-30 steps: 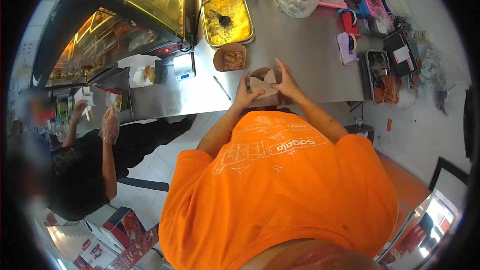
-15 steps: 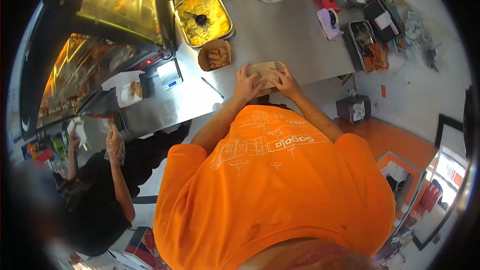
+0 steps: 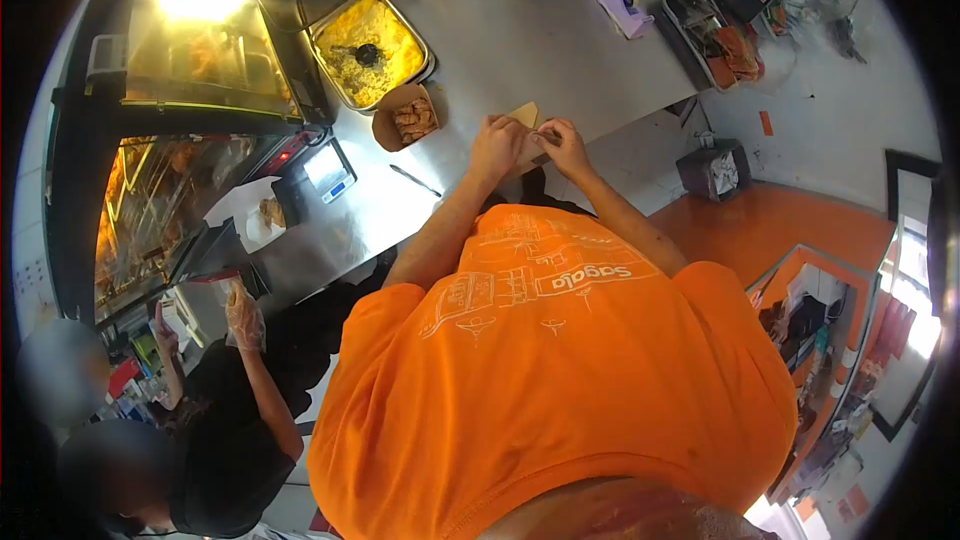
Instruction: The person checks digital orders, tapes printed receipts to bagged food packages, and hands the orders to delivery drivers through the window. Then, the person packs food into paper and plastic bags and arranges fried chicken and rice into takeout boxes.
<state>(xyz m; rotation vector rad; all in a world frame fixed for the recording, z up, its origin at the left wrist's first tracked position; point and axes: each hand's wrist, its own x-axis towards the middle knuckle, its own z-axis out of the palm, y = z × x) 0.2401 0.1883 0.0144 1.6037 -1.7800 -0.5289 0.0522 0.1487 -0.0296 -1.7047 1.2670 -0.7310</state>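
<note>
Since a second ago, we see the two hands drawn closer together over the paper box [image 3: 522, 116], whose flaps stood spread open then and are now mostly covered by fingers; the view has swung round too, so the table [image 3: 490, 50] slants more steeply. The left hand [image 3: 497, 147] lies with its back towards us, fingers curled in a narrow grip over the left side of the box. The right hand [image 3: 562, 148] comes in from the other side, fingers bent and bunched, pinching the cardboard near the left hand's fingertips; we cannot tell exactly which flap each fingertip presses. Both forearms reach forward from the orange shirt [image 3: 550, 370] and converge, elbows out wide. The box sits between the hands at the near edge of the table, one pale flap showing beyond the knuckles. To its left we find a pen [image 3: 414, 180], an open box [image 3: 393, 102] of brown food pieces and, past that, a metal tray [image 3: 431, 59] of yellow food, which the open box adjoins. Further left, near a scale [image 3: 329, 172], a co-worker's gloved hand [image 3: 244, 320] is raised; we cannot make out what it holds.
</note>
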